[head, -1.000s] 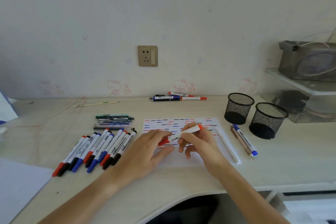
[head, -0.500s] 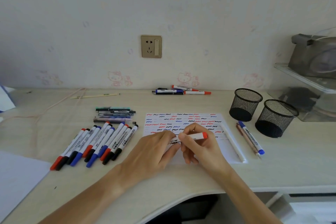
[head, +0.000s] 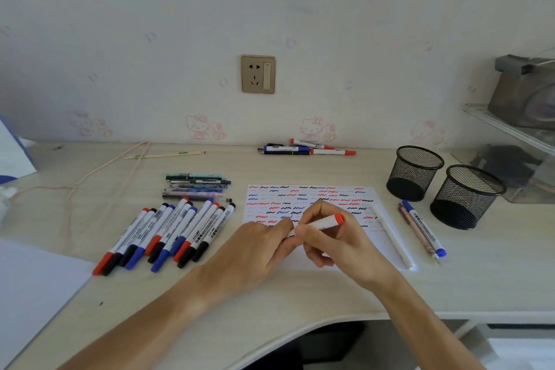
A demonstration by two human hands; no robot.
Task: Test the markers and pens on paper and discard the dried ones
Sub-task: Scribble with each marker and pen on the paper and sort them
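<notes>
Over the paper [head: 387, 252], my right hand [head: 339, 245] pinches the red marker [head: 322, 223]; my left hand [head: 255, 252] fingers curl around its lower end.

both hands [head: 303, 245] together, fingers curled

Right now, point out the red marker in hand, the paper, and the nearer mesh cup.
red marker [head: 326, 222], head view, white barrel just below its red end.
paper [head: 315, 189], head view, scribbled top strip.
nearer mesh cup [head: 464, 204], head view, front of its mesh wall.
</notes>
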